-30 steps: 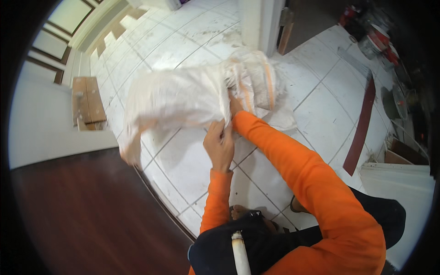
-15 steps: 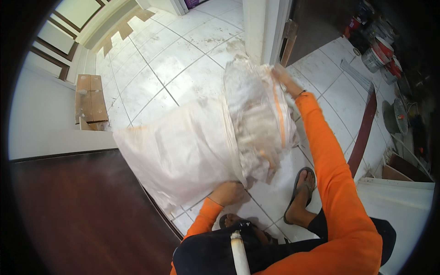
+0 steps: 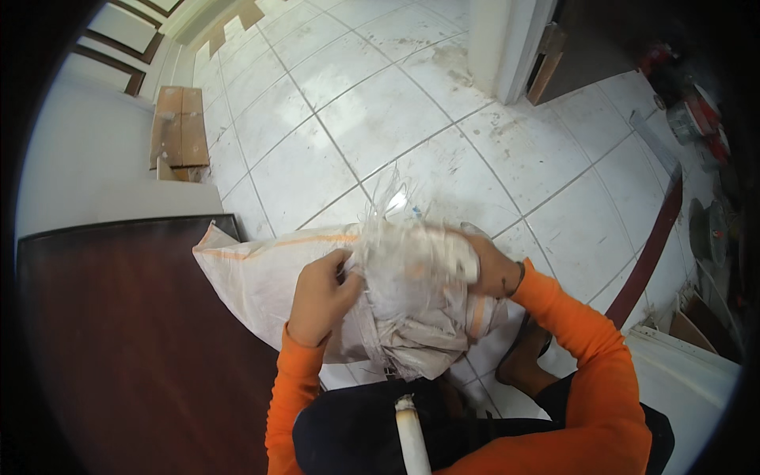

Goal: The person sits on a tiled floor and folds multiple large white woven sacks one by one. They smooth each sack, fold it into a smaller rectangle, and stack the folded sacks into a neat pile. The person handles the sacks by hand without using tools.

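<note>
A white woven sack with orange stripes lies across the floor before me, its right part bunched and crumpled, with frayed loose strands on top. My left hand is closed on the sack at the edge of the bunched part, fingers curled into the cloth. On the other side of the bunch, my right hand grips the rumpled sack cloth. Its fingers are partly hidden by whitish material, and the cloth between the hands is blurred by motion. What the sack holds, if anything, cannot be seen.
A dark red-brown panel is at the left. A flattened cardboard box lies by the white wall. At right are a dark red strip, a paint bucket and clutter. A lit cigarette juts into the lower foreground.
The sack's bunched end has come nearer and lower. My left hand has risen from the sack's near side to its upper edge. My right hand has come down and inward.
</note>
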